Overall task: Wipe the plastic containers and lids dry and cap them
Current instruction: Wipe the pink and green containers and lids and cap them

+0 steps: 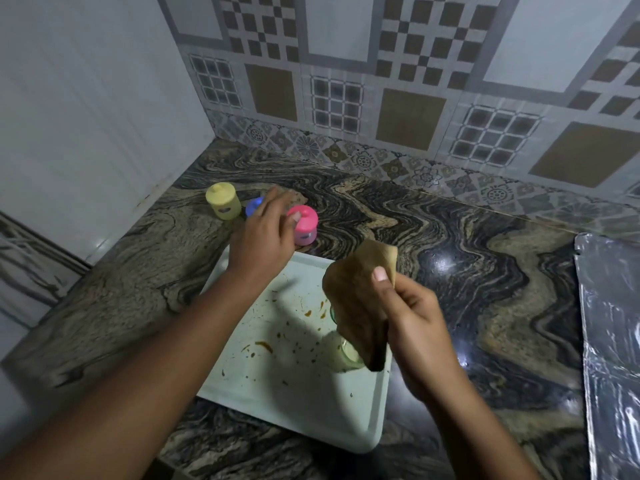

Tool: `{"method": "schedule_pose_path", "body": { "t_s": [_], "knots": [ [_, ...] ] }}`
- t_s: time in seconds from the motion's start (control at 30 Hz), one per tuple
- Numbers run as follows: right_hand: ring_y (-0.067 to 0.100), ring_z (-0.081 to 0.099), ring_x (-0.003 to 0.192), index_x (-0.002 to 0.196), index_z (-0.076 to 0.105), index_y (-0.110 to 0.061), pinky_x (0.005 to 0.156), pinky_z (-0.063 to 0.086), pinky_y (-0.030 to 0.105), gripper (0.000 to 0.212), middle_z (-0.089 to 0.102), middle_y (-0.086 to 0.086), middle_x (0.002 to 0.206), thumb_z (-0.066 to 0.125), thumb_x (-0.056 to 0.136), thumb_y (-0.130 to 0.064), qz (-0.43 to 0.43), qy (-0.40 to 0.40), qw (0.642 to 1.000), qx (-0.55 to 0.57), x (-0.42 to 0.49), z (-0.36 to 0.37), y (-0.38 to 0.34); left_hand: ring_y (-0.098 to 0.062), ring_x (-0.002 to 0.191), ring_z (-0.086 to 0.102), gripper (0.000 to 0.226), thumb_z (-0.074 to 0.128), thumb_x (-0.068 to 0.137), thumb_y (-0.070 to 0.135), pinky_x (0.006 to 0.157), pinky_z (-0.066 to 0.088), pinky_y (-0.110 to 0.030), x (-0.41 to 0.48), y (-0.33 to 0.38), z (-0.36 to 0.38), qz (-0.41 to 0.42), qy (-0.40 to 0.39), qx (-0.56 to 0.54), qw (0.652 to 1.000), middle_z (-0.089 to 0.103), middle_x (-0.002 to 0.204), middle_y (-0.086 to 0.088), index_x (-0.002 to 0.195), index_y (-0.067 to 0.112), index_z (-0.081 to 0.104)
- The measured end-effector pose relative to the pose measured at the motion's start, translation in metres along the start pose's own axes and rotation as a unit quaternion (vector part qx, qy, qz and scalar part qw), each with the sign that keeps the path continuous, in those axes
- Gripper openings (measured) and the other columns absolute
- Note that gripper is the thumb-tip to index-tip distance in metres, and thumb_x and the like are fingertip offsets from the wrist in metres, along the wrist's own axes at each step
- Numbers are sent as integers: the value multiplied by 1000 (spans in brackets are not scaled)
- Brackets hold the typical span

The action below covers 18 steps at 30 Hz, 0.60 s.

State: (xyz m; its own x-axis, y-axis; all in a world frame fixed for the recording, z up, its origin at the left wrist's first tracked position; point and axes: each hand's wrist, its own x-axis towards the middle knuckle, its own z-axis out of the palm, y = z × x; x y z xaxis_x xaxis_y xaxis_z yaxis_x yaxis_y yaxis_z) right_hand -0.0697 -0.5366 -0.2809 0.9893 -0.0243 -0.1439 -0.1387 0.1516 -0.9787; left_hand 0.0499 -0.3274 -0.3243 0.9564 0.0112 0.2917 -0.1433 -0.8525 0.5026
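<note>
Three capped small containers stand at the back left of the counter: a yellow one (223,201), a blue one (253,207) mostly hidden, and a pink one (304,224). My left hand (266,233) hovers over the blue and pink ones, fingers spread and relaxed, its thumb close to the pink lid. My right hand (414,318) pinches a brown cloth (360,299) above a pale green tray (294,407). Under the cloth, an uncapped clear container (348,355) lies on the tray, partly hidden.
The tray is stained with brown specks and sits on a dark swirled stone counter (467,271). A foil-covered sheet (613,341) lies at the right edge. Patterned tile wall runs behind; a white wall closes the left corner.
</note>
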Motion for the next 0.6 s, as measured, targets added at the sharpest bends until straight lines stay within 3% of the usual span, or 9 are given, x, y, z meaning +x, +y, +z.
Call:
{"method": "schedule_pose_path", "body": {
  "t_s": [0.1, 0.17, 0.23, 0.33, 0.43, 0.5, 0.6],
  "knots": [
    [26, 57, 78, 93, 68, 1, 67, 53, 63, 77, 59, 44, 90, 65, 79, -74, -28, 11, 999, -17, -6, -15, -6, -24, 114, 61, 27, 52, 101, 20, 84, 57, -44, -42, 17, -15, 57, 51, -87, 993, 64, 126, -5, 125, 13, 62],
    [24, 54, 73, 89, 72, -6, 63, 46, 49, 59, 61, 28, 74, 63, 85, -64, -32, 19, 999, -19, -13, -26, -6, -20, 110, 61, 23, 53, 98, 14, 87, 55, -43, -79, 30, -13, 87, -7, -127, 988, 66, 118, -2, 117, 15, 66],
    [25, 50, 69, 85, 72, -8, 60, 42, 50, 56, 56, 15, 71, 61, 86, -62, -24, 25, 999, -27, -21, -34, -3, -15, 120, 56, 26, 58, 94, 10, 102, 48, -39, -115, 39, -3, 92, -99, -141, 981, 62, 127, 1, 117, 20, 68],
    [23, 53, 71, 88, 74, -11, 60, 45, 52, 58, 61, 12, 73, 61, 82, -68, -17, 34, 998, -47, -35, -41, 4, -14, 135, 45, 41, 64, 91, 16, 113, 39, -38, -156, 42, 15, 40, -209, -100, 972, 45, 148, 5, 130, 31, 61],
    [25, 52, 68, 90, 75, -13, 62, 42, 46, 60, 64, 28, 73, 59, 82, -70, -16, 27, 998, -63, -47, -45, 12, -17, 138, 42, 46, 61, 91, 18, 114, 37, -33, -174, 43, 29, 30, -254, -62, 965, 35, 157, 6, 134, 36, 57],
    [26, 52, 67, 92, 74, -10, 61, 42, 46, 60, 60, 42, 80, 57, 85, -67, -16, 16, 997, -75, -53, -47, 16, -17, 134, 47, 42, 58, 93, 17, 109, 41, -30, -177, 44, 35, 35, -250, -67, 965, 41, 153, 7, 132, 33, 59],
    [26, 51, 68, 93, 71, -1, 60, 42, 45, 54, 58, 37, 73, 54, 92, -53, -10, 9, 998, -69, -59, -46, 18, -16, 120, 57, 32, 59, 94, 18, 97, 48, -29, -176, 45, 41, 25, -233, -76, 969, 53, 140, 12, 124, 29, 64]
  ]
}}
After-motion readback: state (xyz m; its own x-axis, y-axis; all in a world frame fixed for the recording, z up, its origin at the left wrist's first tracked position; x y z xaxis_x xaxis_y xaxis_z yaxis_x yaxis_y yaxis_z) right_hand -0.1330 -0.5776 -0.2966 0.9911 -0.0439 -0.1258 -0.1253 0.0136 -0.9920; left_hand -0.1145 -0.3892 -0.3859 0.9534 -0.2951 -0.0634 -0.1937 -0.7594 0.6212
